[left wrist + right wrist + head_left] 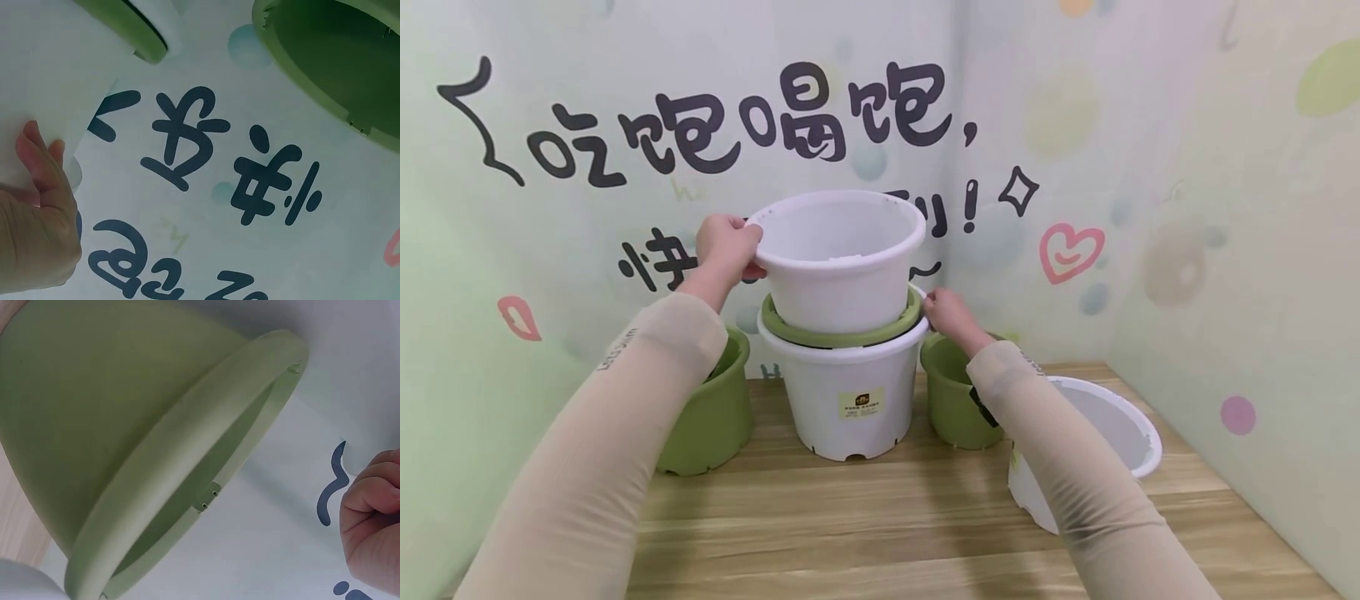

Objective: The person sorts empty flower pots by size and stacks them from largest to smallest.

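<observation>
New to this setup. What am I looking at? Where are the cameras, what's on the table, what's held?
No robot here: a person works with two bare hands. The wide picture comes from a camera worn on the head, looking forward and down; the other two come from cameras on the left and right wrists.

The left hand grips the rim of the upper white pot. The right hand appears to grip the rim of the lower white pot. Between those pots shows a green rim.

The lower pot stands on a wood-patterned table. Also there: a green pot on the left, another green pot on the right and a third white pot nearer the camera.
</observation>
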Available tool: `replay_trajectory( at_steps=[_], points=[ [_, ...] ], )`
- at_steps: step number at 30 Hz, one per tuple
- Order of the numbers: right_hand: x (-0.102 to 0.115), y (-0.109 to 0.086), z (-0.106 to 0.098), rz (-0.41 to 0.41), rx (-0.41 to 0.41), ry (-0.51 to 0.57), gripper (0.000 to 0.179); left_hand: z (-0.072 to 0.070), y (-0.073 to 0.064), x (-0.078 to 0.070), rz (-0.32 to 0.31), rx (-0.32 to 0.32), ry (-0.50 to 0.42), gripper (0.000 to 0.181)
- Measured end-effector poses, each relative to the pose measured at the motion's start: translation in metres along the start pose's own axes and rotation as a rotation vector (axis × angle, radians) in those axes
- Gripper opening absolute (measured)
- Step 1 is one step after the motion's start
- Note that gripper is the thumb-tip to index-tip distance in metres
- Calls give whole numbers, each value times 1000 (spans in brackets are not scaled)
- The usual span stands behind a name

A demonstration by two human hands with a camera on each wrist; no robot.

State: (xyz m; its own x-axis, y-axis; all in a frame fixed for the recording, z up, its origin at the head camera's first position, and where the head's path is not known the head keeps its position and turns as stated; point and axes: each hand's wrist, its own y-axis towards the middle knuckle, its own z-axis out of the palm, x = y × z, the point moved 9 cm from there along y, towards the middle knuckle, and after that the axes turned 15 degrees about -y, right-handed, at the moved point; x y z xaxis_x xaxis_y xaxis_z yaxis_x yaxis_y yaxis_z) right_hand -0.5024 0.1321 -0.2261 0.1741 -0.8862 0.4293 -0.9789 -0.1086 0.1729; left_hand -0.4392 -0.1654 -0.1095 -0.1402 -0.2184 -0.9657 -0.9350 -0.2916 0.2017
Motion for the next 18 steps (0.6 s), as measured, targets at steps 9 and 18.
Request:
replay_trajectory(
  at_steps=[9, 18],
  points=[
    [-1, -1, -3, -6, -45, -52, 27, 7, 1, 3, 0, 15, 97, 40],
    [-1, -1, -1, 2, -34, -5, 28, 14, 1, 15, 17, 41, 235, 30]
  ],
)
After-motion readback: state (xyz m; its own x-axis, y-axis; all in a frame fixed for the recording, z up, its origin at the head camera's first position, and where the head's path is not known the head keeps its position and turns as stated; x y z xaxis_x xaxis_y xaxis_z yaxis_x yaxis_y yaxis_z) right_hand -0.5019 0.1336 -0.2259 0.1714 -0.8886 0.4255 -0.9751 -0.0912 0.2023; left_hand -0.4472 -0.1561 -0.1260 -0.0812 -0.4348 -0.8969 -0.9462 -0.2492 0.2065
